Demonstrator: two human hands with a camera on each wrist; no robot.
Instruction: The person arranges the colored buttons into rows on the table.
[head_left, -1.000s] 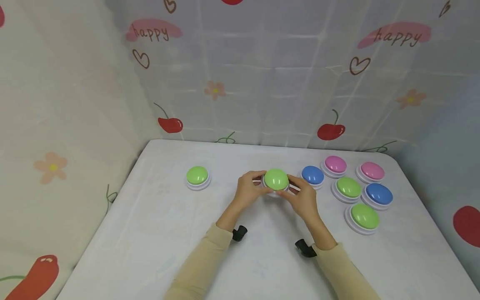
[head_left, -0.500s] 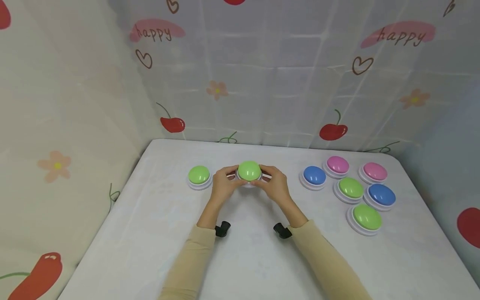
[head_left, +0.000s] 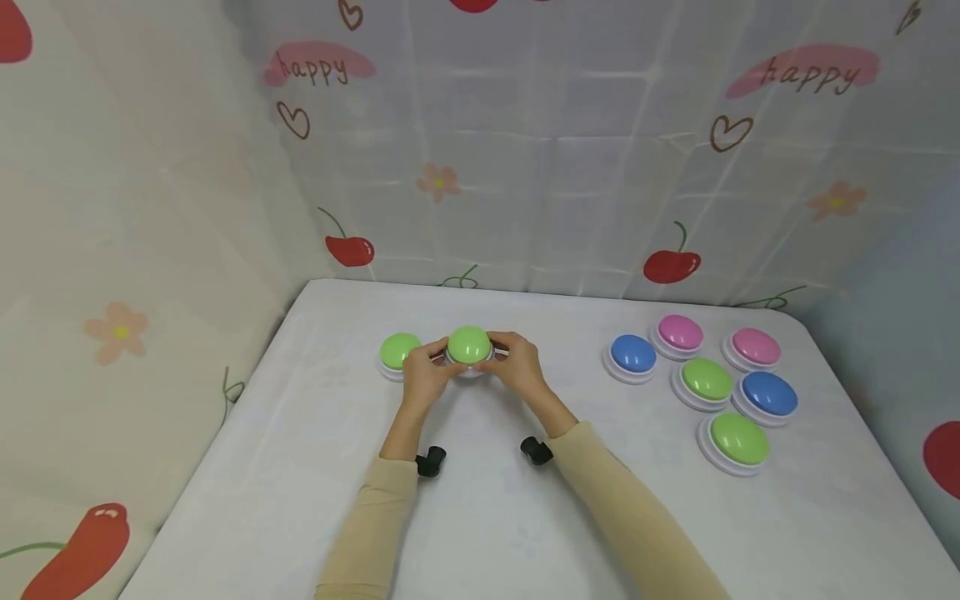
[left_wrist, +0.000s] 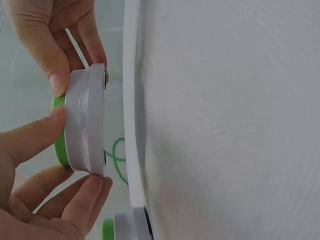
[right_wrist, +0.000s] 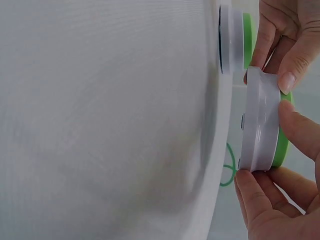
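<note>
Between both hands, a green-domed push button [head_left: 469, 344] with a white round base is held dome up in the head view. My left hand [head_left: 426, 373] grips its left side and my right hand [head_left: 521, 367] its right side, thumbs at the front of the dome. Both wrist views show a gap between the button's white base [left_wrist: 85, 120] and the tabletop, so it is raised. Just left of it, another green push button [head_left: 397, 348] stands on the table, partly hidden by my left hand.
At the table's right stand more push buttons: a lone blue button [head_left: 633, 355], two pink, another blue button [head_left: 769, 394] and two green, including the nearest green button [head_left: 739, 440]. A white cloth covers the table [head_left: 480, 517]. Printed curtains [head_left: 555, 183] rise behind and beside it.
Both hands have carried the green push button leftward, from near the blue button to beside the left green button. The grip looks the same. The other buttons stay in place.
</note>
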